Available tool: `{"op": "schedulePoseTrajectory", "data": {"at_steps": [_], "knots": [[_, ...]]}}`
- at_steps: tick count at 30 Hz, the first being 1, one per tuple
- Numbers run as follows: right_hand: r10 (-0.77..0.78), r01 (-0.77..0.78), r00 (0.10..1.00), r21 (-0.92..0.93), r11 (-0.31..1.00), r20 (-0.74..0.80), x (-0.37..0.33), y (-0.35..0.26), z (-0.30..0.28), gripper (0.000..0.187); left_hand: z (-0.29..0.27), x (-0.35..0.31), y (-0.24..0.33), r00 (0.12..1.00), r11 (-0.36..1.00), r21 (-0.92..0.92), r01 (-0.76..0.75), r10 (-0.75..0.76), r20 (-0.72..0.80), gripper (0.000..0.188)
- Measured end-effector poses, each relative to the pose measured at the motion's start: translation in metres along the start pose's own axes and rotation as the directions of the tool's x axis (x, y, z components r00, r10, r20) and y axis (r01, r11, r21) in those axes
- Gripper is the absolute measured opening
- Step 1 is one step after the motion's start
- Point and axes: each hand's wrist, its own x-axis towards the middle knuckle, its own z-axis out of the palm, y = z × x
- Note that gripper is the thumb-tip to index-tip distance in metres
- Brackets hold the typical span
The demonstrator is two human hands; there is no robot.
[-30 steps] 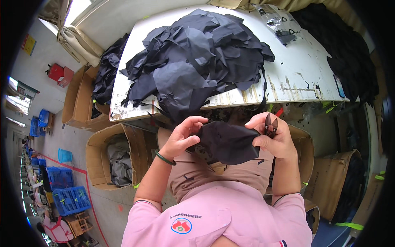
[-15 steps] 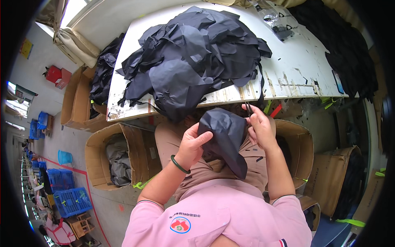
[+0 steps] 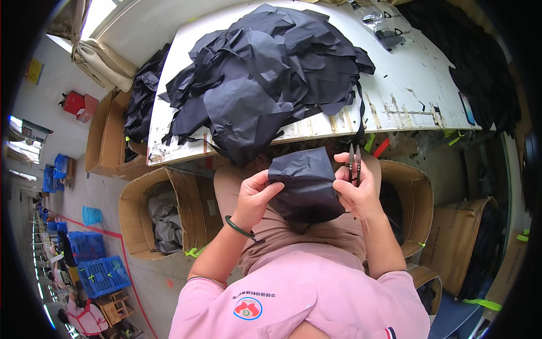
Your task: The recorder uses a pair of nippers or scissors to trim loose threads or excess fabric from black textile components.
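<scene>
A black fabric piece (image 3: 305, 189) is spread between my hands above my lap. My left hand (image 3: 254, 198) pinches its left edge between thumb and fingers. In my right hand (image 3: 360, 189) lies a pair of thread snips (image 3: 354, 161), blades apart and pointing away from me. The thumb of that hand is close to the fabric's right edge; whether it grips the cloth I cannot tell. Beyond the hands, a big heap of black fabric pieces (image 3: 265, 73) covers much of the white table (image 3: 395, 96), some hanging over its near edge.
Cardboard boxes stand on both sides of my legs: one with grey cloth (image 3: 164, 217) at left, another box (image 3: 415, 195) at right. More black fabric (image 3: 480, 73) hangs at the table's right end, near a clear plastic bag (image 3: 384, 28). Blue crates (image 3: 104, 276) stand on the floor at left.
The fabric, which hung down in folds, is now turned and spread flatter between my hands. My right hand has turned, so the snips now show upright.
</scene>
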Motion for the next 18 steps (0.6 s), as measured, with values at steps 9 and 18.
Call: {"op": "schedulePoseTrajectory", "data": {"at_steps": [9, 18], "knots": [[-0.309, 0.244, 0.95, -0.726, 0.643, 0.046, -0.011, -0.001, 0.013, 0.027, 0.022, -0.003, 0.011, 0.883, 0.798, 0.412, -0.44, 0.468, 0.038, 0.055], [-0.509, 0.482, 0.83, -0.75, 0.453, 0.226, -0.016, -0.003, 0.054, 0.04, 0.023, -0.004, 0.037, 0.954, 0.701, 0.651, -0.292, 0.26, 0.148, 0.026]]}}
